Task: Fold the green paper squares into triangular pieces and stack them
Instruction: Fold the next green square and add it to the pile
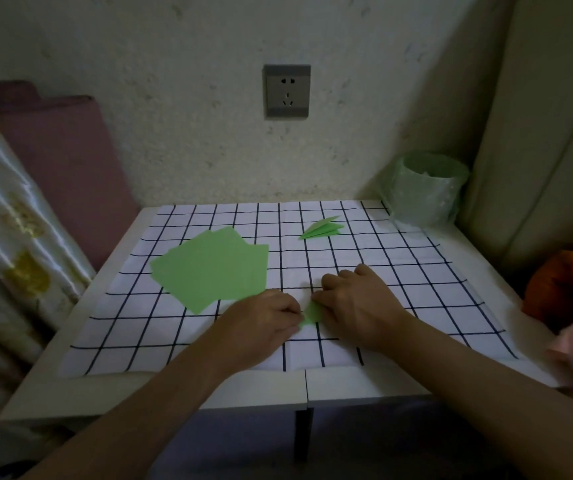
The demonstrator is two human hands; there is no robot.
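A loose pile of flat green paper squares (210, 270) lies on the left half of the checked cloth (399, 271). Folded green triangular pieces (323, 227) sit stacked near the cloth's far edge, right of centre. Between my hands, near the front middle, a small folded green piece (311, 313) shows only partly. My left hand (264, 327) pinches its left edge with curled fingers. My right hand (357, 303) covers its right side, fingers curled down on it. Most of that piece is hidden under my fingers.
A small bin lined with a green plastic bag (428, 188) stands at the table's far right corner. A wall socket (287, 91) is straight ahead. Curtain and pink fabric (53, 150) sit left; an orange object (565, 289) lies right of the white table (188, 393).
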